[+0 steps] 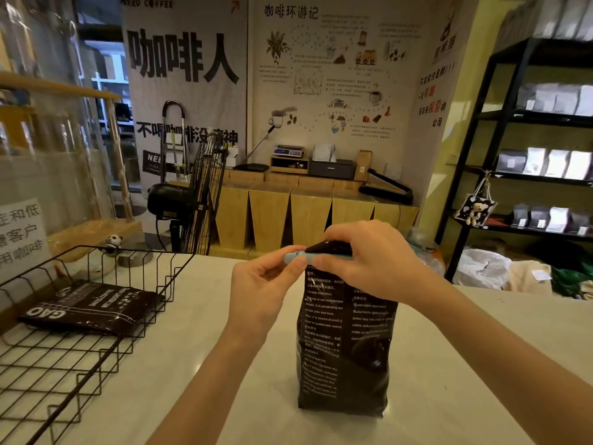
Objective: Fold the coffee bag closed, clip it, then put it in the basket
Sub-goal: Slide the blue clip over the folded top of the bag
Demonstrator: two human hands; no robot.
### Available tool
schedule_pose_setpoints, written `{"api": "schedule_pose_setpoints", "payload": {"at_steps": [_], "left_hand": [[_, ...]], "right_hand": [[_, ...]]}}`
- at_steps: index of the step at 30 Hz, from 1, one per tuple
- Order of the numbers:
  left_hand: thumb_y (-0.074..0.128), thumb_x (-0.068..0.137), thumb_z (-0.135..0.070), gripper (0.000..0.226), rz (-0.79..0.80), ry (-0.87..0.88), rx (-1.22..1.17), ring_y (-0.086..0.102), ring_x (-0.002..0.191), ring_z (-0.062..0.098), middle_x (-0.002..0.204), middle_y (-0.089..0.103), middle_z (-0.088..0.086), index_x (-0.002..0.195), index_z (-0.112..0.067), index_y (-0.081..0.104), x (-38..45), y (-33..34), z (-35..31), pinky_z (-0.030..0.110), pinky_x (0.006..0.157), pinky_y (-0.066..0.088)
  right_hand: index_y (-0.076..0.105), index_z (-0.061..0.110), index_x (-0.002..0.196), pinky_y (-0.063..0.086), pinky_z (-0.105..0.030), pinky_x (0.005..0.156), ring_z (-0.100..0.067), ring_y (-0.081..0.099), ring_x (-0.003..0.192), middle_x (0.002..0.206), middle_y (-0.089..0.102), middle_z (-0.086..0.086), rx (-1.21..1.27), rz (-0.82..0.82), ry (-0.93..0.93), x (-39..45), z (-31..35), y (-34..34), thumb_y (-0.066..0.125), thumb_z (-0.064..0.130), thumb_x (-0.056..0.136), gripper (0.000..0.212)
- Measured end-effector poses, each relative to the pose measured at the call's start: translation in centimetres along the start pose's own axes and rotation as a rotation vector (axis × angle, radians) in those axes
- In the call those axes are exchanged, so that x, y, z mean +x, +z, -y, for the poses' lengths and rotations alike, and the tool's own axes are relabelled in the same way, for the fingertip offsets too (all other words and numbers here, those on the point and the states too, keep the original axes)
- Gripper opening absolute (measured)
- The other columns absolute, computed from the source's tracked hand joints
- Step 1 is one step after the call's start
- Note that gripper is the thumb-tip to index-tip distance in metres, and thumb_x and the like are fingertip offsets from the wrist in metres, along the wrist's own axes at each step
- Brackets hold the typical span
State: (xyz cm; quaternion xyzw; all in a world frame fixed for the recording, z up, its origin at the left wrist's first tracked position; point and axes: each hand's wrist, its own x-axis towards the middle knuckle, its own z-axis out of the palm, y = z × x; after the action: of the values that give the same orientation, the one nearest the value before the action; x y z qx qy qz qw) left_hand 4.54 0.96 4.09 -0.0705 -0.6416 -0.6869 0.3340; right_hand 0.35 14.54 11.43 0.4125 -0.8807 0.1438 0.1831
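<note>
A dark brown coffee bag (345, 348) with white print stands upright on the white counter, its top folded over. A pale blue clip (296, 257) lies across the folded top. My left hand (261, 289) pinches the clip's left end with thumb and fingers. My right hand (369, 261) presses on the folded top and the clip's right part, hiding most of the fold. The black wire basket (106, 319) sits to the left on the counter.
Another dark coffee bag (93, 308) lies flat inside the basket. A small panda figure (113, 243) sits behind the basket. Beyond the counter's far edge stand a black fan (199, 191), wooden cabinets and a black shelf (519, 139) of bags at right.
</note>
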Motion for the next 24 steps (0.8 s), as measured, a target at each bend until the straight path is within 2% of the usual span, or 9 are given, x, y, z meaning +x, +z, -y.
{"api": "schedule_pose_setpoints", "payload": {"at_steps": [4, 7, 9, 11, 14, 16, 19, 21, 24], "left_hand": [[0.06, 0.079, -0.016, 0.022, -0.033, 0.025, 0.067, 0.065, 0.082, -0.006, 0.088, 0.069, -0.009, 0.098, -0.028, 0.062, -0.4, 0.5, 0.1, 0.008, 0.069, 0.049], [0.059, 0.08, -0.02, 0.029, -0.044, 0.029, 0.101, 0.062, 0.089, -0.007, 0.094, 0.068, -0.009, 0.108, -0.025, 0.06, -0.5, 0.5, 0.4, 0.009, 0.072, 0.05], [0.06, 0.08, -0.02, 0.029, -0.027, 0.017, 0.101, 0.063, 0.086, -0.008, 0.092, 0.067, -0.011, 0.108, -0.022, 0.061, -0.4, 0.5, 0.3, 0.008, 0.07, 0.049], [0.059, 0.081, -0.016, 0.022, -0.007, -0.004, 0.074, 0.062, 0.078, -0.011, 0.087, 0.067, -0.011, 0.101, -0.021, 0.064, -0.2, 0.4, 0.1, 0.006, 0.066, 0.048], [0.057, 0.082, -0.013, 0.016, 0.015, -0.026, 0.051, 0.062, 0.075, -0.011, 0.086, 0.065, -0.009, 0.09, -0.026, 0.063, 0.0, 0.3, 0.0, 0.006, 0.065, 0.048], [0.055, 0.083, -0.016, 0.015, 0.047, -0.062, 0.031, 0.064, 0.083, -0.002, 0.089, 0.066, -0.007, 0.089, -0.029, 0.061, 0.1, 0.2, 0.1, 0.013, 0.071, 0.051], [0.053, 0.084, -0.018, 0.01, 0.116, -0.139, -0.039, 0.065, 0.082, 0.005, 0.088, 0.066, -0.003, 0.089, -0.026, 0.056, 0.1, 0.5, 0.0, 0.019, 0.073, 0.053], [0.056, 0.082, -0.014, 0.013, 0.152, -0.167, -0.095, 0.066, 0.071, 0.001, 0.083, 0.065, -0.004, 0.09, -0.024, 0.053, 0.0, 0.9, 0.0, 0.015, 0.065, 0.054], [0.06, 0.078, -0.013, 0.024, 0.154, -0.156, -0.096, 0.068, 0.07, 0.0, 0.081, 0.067, -0.006, 0.1, -0.022, 0.053, -0.1, 1.7, 0.0, 0.013, 0.058, 0.052]], "right_hand": [[0.06, 0.023, 0.101, 0.047, -0.026, 0.063, -0.012, 0.061, 0.077, 0.088, 0.068, 0.005, 0.008, -0.001, -0.008, -0.2, -0.4, 0.0, 0.049, 0.052, 0.084, 0.035], [0.057, 0.024, 0.106, 0.044, -0.022, 0.061, -0.011, 0.059, 0.076, 0.092, 0.068, 0.006, -0.058, -0.017, -0.025, -0.4, -0.6, 0.3, 0.045, 0.051, 0.085, 0.036], [0.056, 0.025, 0.108, 0.043, -0.022, 0.063, -0.01, 0.056, 0.076, 0.094, 0.067, 0.006, -0.082, -0.023, -0.027, -0.5, -0.6, 0.3, 0.043, 0.053, 0.085, 0.038], [0.053, 0.025, 0.111, 0.045, -0.03, 0.079, -0.012, 0.056, 0.087, 0.101, 0.065, 0.006, -0.152, -0.033, -0.04, -0.6, -0.8, 0.4, 0.04, 0.056, 0.085, 0.043], [0.044, 0.028, 0.125, 0.027, -0.037, 0.103, -0.015, 0.046, 0.118, 0.126, 0.056, 0.006, -0.218, -0.088, 0.025, -1.6, -2.4, 0.5, 0.042, 0.062, 0.08, 0.057], [0.037, 0.027, 0.131, 0.026, -0.038, 0.106, -0.014, 0.04, 0.124, 0.134, 0.049, 0.004, -0.055, -0.168, 0.132, -3.0, -3.9, 0.4, 0.05, 0.064, 0.071, 0.072], [0.033, 0.029, 0.131, 0.042, -0.036, 0.095, -0.011, 0.046, 0.115, 0.124, 0.05, 0.009, 0.536, -0.235, 0.34, -5.6, -5.3, 1.5, 0.067, 0.055, 0.059, 0.084], [0.04, 0.034, 0.122, 0.045, -0.034, 0.093, -0.009, 0.054, 0.11, 0.117, 0.055, 0.016, 0.851, -0.168, 0.401, -7.0, -5.9, 3.2, 0.075, 0.046, 0.06, 0.072], [0.052, 0.032, 0.112, 0.052, -0.025, 0.081, -0.011, 0.062, 0.106, 0.107, 0.068, 0.01, 1.082, -0.079, 0.422, -8.4, -6.0, 5.3, 0.072, 0.03, 0.062, 0.054]]}}
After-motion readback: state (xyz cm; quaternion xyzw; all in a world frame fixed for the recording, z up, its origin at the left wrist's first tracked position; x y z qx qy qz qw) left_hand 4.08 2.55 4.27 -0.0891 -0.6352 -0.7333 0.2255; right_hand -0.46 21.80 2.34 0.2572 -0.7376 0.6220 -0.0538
